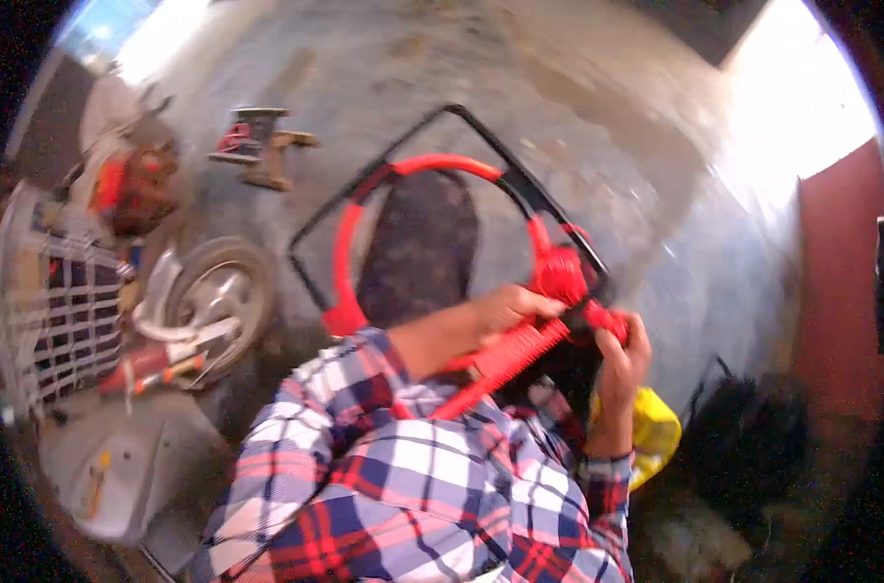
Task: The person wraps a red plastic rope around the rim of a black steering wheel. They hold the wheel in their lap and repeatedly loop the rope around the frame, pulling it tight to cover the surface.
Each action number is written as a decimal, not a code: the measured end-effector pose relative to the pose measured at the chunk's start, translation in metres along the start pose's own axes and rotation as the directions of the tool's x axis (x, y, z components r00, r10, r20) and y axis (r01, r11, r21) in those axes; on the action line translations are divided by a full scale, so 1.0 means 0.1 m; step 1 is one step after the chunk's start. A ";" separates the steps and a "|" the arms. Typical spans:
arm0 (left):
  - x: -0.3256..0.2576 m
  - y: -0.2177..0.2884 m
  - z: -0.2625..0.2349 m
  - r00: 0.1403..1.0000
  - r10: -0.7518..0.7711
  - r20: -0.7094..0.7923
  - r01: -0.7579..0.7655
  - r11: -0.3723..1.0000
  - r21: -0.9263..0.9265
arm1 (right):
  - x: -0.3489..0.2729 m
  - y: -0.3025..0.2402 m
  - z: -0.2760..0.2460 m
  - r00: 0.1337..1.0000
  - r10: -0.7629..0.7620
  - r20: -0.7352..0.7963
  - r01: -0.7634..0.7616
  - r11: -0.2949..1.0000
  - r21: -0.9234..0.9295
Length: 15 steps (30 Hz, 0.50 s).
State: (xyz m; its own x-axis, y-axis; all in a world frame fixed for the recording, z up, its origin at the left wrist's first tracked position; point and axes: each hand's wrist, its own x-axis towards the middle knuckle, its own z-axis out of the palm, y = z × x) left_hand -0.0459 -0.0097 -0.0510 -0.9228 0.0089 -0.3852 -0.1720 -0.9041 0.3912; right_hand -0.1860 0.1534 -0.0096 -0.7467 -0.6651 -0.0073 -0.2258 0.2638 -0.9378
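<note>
In front of my body is a black square frame (527, 167) with a ring (346, 255) inside it, mostly covered in red wrapping. One near side of the frame carries tight rows of red cord (505, 364). My left hand (520, 309) is closed at this wrapped side, its fingertips beside a thick red cord bunch (561, 276) at the frame's right corner. My right hand (625, 352) pinches a small red cord bundle (605, 321) just right of that corner. Blur hides how the cord runs between my hands.
A wheel (223, 301) and a whitish grid rack (58, 301) stand at the left. A small wooden stool-like piece (272, 155) lies on the grey floor (364, 73) beyond. A yellow bag (656, 435) and a dark heap (753, 428) are at my right.
</note>
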 end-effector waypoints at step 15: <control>-0.28 0.16 0.28 0.972 -0.007 -0.234 0.065 0.969 0.240 | -0.22 -0.11 -1.14 0.948 -0.294 0.122 -0.022 0.324 0.946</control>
State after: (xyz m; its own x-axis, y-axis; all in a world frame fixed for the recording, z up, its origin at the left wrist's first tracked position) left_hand -0.0327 -0.0121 -0.0108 -0.8155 -0.0846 -0.5726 -0.3091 -0.7727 0.5544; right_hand -0.2382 0.2444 0.0405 -0.5649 -0.7935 0.2267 0.5348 -0.5612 -0.6317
